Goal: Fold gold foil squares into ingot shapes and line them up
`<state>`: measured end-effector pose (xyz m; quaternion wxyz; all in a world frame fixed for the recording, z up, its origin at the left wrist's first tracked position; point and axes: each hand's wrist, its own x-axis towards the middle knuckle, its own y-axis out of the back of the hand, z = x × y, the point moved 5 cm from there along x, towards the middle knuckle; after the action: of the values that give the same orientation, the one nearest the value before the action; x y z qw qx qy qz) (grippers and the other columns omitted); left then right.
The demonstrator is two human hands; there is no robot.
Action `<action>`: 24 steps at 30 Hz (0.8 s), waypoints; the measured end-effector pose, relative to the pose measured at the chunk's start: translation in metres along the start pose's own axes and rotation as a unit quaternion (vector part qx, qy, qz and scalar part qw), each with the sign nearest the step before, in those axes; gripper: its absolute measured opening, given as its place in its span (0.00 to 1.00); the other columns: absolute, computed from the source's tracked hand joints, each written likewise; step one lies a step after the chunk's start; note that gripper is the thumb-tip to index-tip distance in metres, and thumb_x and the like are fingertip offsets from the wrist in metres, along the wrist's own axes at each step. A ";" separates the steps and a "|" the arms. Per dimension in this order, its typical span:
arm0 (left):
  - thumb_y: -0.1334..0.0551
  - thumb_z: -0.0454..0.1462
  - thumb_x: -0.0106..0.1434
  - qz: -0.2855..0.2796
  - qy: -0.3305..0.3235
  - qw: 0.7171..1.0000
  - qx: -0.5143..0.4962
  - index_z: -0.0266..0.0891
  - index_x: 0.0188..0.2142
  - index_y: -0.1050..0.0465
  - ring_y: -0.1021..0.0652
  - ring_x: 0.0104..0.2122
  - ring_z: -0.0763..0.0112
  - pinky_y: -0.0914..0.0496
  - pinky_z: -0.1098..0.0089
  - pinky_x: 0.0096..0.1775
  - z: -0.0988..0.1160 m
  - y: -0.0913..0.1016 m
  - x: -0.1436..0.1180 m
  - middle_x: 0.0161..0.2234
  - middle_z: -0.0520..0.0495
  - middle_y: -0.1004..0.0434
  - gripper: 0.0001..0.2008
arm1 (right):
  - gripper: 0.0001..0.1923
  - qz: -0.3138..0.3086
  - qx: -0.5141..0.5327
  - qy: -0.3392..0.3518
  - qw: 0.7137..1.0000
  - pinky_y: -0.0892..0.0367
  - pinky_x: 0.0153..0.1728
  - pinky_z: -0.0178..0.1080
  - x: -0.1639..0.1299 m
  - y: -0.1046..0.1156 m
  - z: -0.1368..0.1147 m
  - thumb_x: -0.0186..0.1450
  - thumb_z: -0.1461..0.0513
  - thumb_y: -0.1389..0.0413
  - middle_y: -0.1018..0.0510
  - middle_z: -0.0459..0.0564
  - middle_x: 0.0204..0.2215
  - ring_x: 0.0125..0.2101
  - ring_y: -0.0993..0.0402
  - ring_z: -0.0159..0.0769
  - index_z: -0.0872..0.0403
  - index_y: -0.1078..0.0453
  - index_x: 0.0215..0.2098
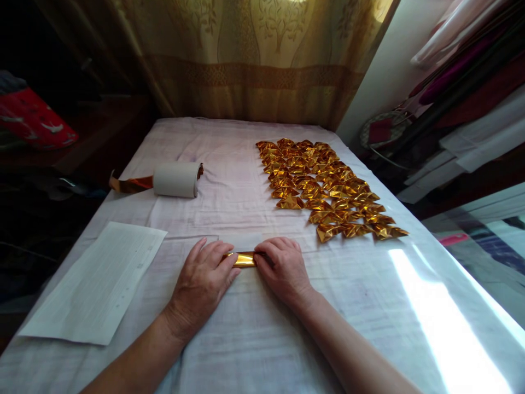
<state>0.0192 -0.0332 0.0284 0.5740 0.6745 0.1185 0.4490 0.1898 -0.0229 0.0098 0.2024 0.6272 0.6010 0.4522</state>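
- The gold foil strip (245, 259) lies flat on the table (254, 328), near its front middle, long axis running left to right.
- The left hand (204, 282) presses its left end, the right hand (283, 268) its right end; each grip is flat fingers pinning the foil, not clenched.
- Beyond, to the right, sit rows of folded gold pieces (328, 189); far left, a foil roll (176, 179); near left, a paper sheet (98, 282).
- Bare cloth lies open toward the front edge.

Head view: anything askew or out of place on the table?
Little stands out. The white roll lies on its side with a gold foil strip trailing loose. The folded gold foil pieces sit in rough rows.
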 end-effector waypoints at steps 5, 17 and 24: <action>0.43 0.39 0.70 -0.030 -0.036 0.999 -0.026 0.36 0.55 0.29 0.27 0.55 0.58 0.38 0.55 0.61 0.023 -0.002 -0.007 0.53 0.43 0.23 0.17 | 0.03 -0.004 -0.014 -0.001 1.000 0.44 0.42 0.41 0.001 -0.001 0.000 0.66 0.64 0.40 0.21 0.46 0.33 0.37 0.29 0.38 0.50 0.26 0.33; 0.48 0.44 0.73 -0.065 -0.032 0.996 -0.060 0.37 0.59 0.31 0.27 0.58 0.59 0.34 0.57 0.60 0.026 -0.013 -0.014 0.57 0.43 0.25 0.21 | 0.04 -0.006 -0.033 -0.003 0.999 0.45 0.39 0.40 0.005 -0.002 0.000 0.66 0.64 0.41 0.22 0.46 0.30 0.35 0.30 0.39 0.50 0.26 0.32; 0.47 0.43 0.72 -0.076 -0.021 0.995 -0.066 0.36 0.60 0.33 0.30 0.60 0.59 0.37 0.55 0.62 0.026 -0.017 -0.017 0.59 0.41 0.27 0.22 | 0.04 -0.004 -0.033 -0.008 0.999 0.44 0.41 0.40 0.005 -0.002 -0.001 0.66 0.64 0.41 0.22 0.46 0.31 0.37 0.30 0.39 0.50 0.26 0.32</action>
<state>0.0348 -0.0566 0.0069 0.6517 0.6336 0.1278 0.3970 0.1873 -0.0183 0.0096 0.2296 0.6211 0.5870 0.4658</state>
